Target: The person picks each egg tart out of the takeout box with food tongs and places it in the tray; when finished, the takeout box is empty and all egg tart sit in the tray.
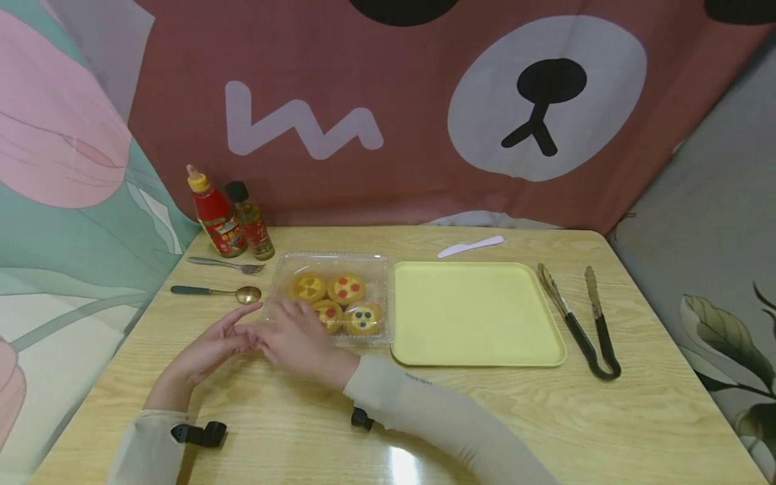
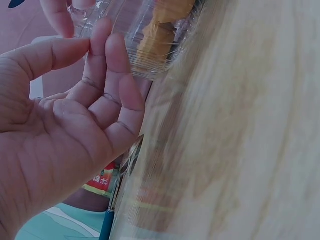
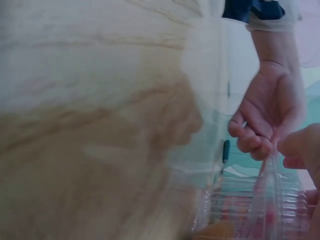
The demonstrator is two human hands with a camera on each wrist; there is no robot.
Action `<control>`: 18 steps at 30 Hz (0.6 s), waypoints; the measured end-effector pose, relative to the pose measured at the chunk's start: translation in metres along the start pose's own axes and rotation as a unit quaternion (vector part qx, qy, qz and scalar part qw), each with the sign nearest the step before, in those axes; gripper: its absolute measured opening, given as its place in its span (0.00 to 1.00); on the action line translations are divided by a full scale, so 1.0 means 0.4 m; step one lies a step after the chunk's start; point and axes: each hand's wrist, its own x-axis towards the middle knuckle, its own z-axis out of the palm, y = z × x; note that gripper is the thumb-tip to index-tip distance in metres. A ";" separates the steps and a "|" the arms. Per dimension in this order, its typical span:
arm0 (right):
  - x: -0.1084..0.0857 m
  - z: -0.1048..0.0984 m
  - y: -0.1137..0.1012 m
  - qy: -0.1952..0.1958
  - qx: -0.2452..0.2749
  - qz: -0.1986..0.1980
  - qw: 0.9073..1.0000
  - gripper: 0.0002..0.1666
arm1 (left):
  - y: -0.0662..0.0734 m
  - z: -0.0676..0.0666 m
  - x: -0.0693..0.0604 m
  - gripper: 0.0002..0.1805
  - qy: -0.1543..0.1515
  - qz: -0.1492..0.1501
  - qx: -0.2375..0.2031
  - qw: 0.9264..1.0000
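Left of centre in the frame, the left hand and the right hand met at the left edge of a clear plastic clamshell, each pinching its lip between thumb and finger. The clamshell lay at mid-frame with four small round tarts inside, a gold-bowled spoon just beside it on the left and a yellow tray just beside it on the right.

Red bottle beside dark-capped bottle; tongs beside yellow tray.
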 end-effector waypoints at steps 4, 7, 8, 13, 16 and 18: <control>-0.001 0.017 -0.011 0.041 -0.028 -0.004 0.999 0.18 | -0.005 0.000 0.003 0.37 -0.005 0.008 -0.011 1.000; -0.002 0.020 -0.019 0.028 -0.038 0.001 0.999 0.19 | -0.010 -0.002 0.002 0.39 0.003 0.008 -0.005 1.000; -0.002 0.020 -0.021 0.023 -0.041 0.001 0.999 0.18 | -0.011 -0.002 0.001 0.40 0.006 0.008 -0.001 1.000; -0.001 0.024 -0.025 0.024 -0.029 0.001 0.999 0.17 | -0.008 -0.003 0.001 0.40 0.002 0.017 0.013 1.000; 0.001 0.025 -0.022 0.032 -0.028 0.002 0.999 0.17 | -0.005 -0.004 0.005 0.39 -0.012 0.027 0.013 0.999; 0.003 0.024 -0.020 0.032 -0.027 0.005 0.999 0.17 | -0.002 -0.004 0.008 0.39 -0.019 0.031 0.015 0.999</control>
